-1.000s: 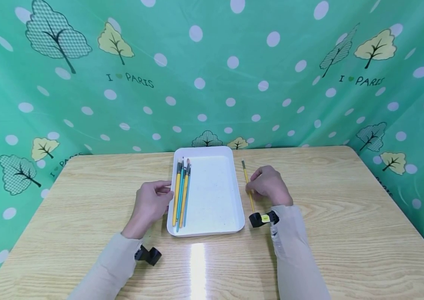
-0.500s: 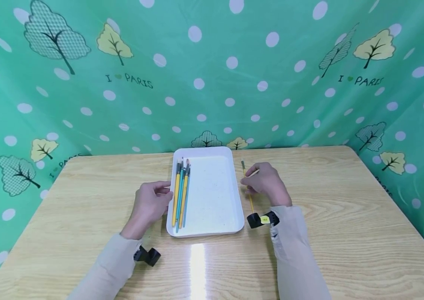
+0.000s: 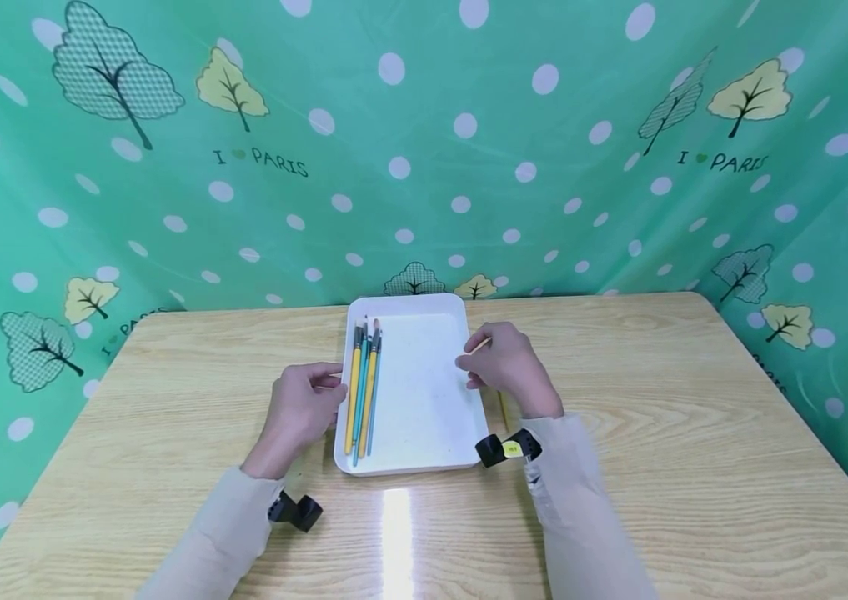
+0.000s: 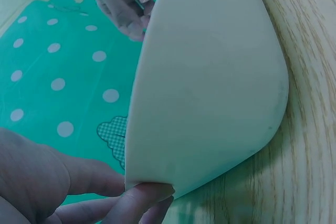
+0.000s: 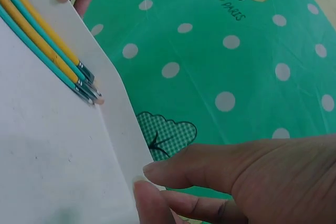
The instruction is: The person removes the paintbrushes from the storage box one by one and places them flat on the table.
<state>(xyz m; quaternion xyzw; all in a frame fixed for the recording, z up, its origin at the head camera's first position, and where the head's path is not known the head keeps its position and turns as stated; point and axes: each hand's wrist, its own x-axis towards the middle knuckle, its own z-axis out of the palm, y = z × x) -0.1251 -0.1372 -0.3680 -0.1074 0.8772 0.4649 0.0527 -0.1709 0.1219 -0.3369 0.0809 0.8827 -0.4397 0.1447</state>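
A white rectangular tray (image 3: pixel 424 467) lies on the table, its outer wall filling much of the left wrist view. Along its left side lie several yellow and blue-green paintbrushes (image 3: pixel 362 392), bristles pointing away. My left hand (image 3: pixel 303 406) pinches the tray's left rim, thumb inside and fingers against the outer wall. Over the tray's right rim, my right hand (image 3: pixel 506 367) has loosely bent fingers and nothing visible between thumb and index finger; whether they touch the rim cannot be told. Beneath that hand a yellow paintbrush (image 3: pixel 503 408) rests on the table, mostly hidden.
The wooden table (image 3: pixel 694 467) extends to both sides of the tray. A green dotted cloth (image 3: pixel 424 167) with printed trees hangs behind its back edge. Small black cameras sit on the wrists, including the right wrist camera (image 3: pixel 493 450).
My right hand has moved left from above the loose yellow paintbrush to the tray's right rim. That brush stays on the table. The left hand and the tray hold their places.
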